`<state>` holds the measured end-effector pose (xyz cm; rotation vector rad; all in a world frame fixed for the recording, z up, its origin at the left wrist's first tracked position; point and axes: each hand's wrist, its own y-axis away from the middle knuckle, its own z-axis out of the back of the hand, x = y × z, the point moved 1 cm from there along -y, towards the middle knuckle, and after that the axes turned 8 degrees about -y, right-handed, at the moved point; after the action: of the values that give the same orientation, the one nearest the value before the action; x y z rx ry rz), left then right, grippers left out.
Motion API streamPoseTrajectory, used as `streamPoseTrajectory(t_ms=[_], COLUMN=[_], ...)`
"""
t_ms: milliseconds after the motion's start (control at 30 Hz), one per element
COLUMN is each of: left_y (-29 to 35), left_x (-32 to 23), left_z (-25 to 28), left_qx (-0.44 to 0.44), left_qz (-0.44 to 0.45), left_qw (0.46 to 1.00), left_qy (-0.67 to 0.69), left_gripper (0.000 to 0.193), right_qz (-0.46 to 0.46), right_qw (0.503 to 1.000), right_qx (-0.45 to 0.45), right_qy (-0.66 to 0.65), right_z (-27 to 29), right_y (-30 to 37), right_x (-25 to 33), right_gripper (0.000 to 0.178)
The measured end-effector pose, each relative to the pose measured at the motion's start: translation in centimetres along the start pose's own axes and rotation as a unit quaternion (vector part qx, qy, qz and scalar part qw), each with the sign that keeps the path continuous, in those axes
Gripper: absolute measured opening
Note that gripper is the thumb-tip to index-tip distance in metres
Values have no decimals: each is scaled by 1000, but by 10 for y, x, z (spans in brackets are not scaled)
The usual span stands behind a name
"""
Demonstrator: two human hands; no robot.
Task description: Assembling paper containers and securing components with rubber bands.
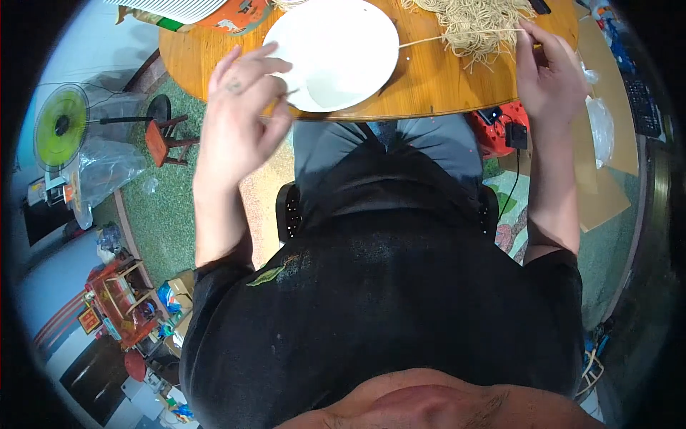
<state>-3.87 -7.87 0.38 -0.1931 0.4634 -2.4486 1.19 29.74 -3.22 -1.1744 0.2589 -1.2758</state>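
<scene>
My left hand (246, 114) is at the left rim of a white, shallow, bowl-like dish (336, 53), fingers spread and slightly blurred. A small dark thing I cannot make out shows by its fingertips. On the right, my right hand (550, 75) has thumb and fingertips pinched on one end of a thin beige strand (429, 39). That strand runs fairly straight leftward to the dish's right edge, where I lose sight of it. Behind it lies a tangled pile of similar beige strands (475, 32), like cord or noodles; I cannot tell which.
The wooden table (457, 93) has a curved front edge close to my lap. A white ribbed stack (175, 8) stands at its far left. Flat cardboard (607, 107) and a keyboard (643, 107) are on the right. A green fan (62, 125) stands left, near a small red stool (161, 143).
</scene>
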Motion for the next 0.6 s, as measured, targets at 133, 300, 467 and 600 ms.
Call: streamPoseTrajectory(t_ms=[133, 300, 467, 600], left_y=[8, 16, -14, -14], left_x=[41, -4, -63, -54], left_z=[2, -10, -45, -47], left_qx=[-43, -232, -176, -100], left_qz=[21, 40, 98, 59], left_qw=[997, 972, 978, 992], left_qy=[-53, -4, 53, 39], left_gripper=[15, 27, 35, 22], right_qz=[-93, -309, -494, -507], right_qw=[992, 932, 707, 470], right_qx=[67, 125, 217, 218], right_qy=[50, -145, -457, -688], right_z=[-6, -24, -35, -36], right_y=[4, 30, 45, 44], right_x=[-5, -21, -10, -2], right_gripper=[12, 19, 23, 22])
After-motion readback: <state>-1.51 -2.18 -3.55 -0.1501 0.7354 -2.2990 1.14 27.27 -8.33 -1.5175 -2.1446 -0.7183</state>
